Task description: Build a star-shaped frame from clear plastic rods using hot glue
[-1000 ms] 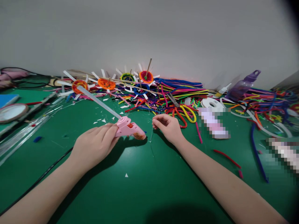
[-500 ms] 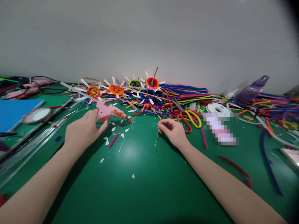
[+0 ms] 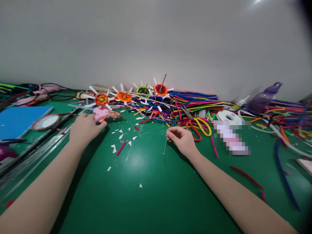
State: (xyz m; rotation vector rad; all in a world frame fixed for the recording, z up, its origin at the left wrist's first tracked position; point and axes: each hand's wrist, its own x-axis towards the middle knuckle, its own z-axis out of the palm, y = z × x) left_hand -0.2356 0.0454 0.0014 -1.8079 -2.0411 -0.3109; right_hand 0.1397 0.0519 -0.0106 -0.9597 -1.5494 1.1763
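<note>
My left hand [image 3: 86, 128] is closed around the handle of a pink hot glue gun [image 3: 104, 113], held low over the far left of the green table with its nozzle pointing right. Part of the handle is hidden by my fingers. My right hand [image 3: 181, 139] is pinched shut on a thin, clear strand [image 3: 165, 147] that hangs down from the fingertips. Whether it is thread or dried glue I cannot tell. Just behind that hand lie scissors [image 3: 206, 126] with red and yellow handles. White paper scraps [image 3: 120, 136] and a short pink pipe cleaner [image 3: 121, 148] lie between both hands.
Round coloured pieces with white paper strips [image 3: 124, 96] stand along the back. A heap of pipe cleaners [image 3: 195, 99] lies by the wall. At right are a white ribbon roll [image 3: 227, 117] and a purple bottle [image 3: 263, 97]; at left, a tape roll [image 3: 46, 122] and blue sheet [image 3: 21, 120].
My left hand has moved left with the glue gun, which now sits lower and more level. My right hand keeps its pinch on the strand, nearly still. The view has shifted slightly.
</note>
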